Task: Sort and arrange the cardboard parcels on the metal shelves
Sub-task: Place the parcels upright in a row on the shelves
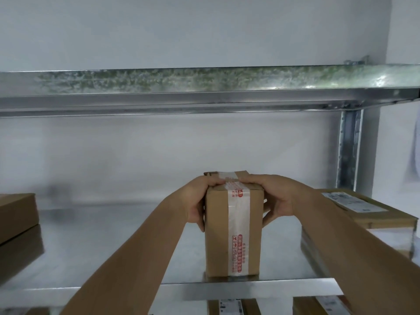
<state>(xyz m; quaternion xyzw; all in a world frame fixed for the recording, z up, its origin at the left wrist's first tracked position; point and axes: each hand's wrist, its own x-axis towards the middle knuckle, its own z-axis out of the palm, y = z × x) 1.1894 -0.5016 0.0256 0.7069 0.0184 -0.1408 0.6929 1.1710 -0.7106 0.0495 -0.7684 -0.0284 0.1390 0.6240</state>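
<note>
One upright cardboard parcel point(233, 230) with a strip of clear tape printed in red stands near the front edge of the metal shelf point(127, 253), gripped at its top by both hands: the left hand point(197, 202) curls round its left side and the right hand point(276, 198) round its right. Flat boxes lie well apart on either side (a brown box point(17, 215) at the left edge, a labelled box point(375, 214) on the right), while an upper shelf point(204, 87) spans above.

Both hands, left point(197, 202) and right point(276, 198), grip an upright taped parcel point(231, 228) standing on the metal shelf point(113, 246).
</note>
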